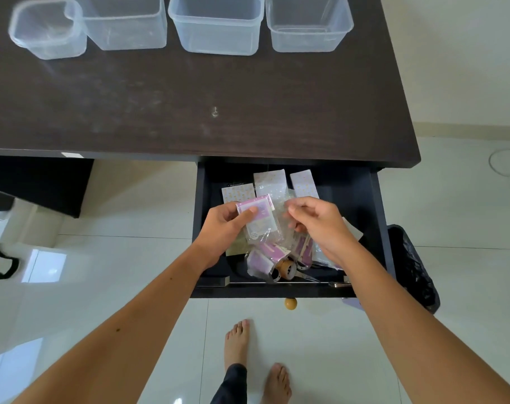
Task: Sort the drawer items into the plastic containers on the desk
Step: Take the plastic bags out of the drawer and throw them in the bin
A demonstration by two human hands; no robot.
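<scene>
The dark drawer (376, 217) is pulled open below the desk edge. Over it, my left hand (221, 228) grips a stack of pink-and-white packets in clear wrap (259, 220). My right hand (320, 225) pinches a clear plastic sleeve (284, 220) beside that stack. Yellow-dotted packets (269, 180) lie at the drawer's back. Purple packets (262, 259), a brown tape roll (287, 268) and scissors (304, 274) lie near its front. Several empty clear plastic containers (215, 24) stand in a row at the far side of the desk.
The dark desk top (189, 106) stretches between the drawer and the containers. A round wooden knob (290, 303) sticks out of the drawer front. A black bin bag (414, 266) stands right of the drawer. My bare feet are on the white tiled floor.
</scene>
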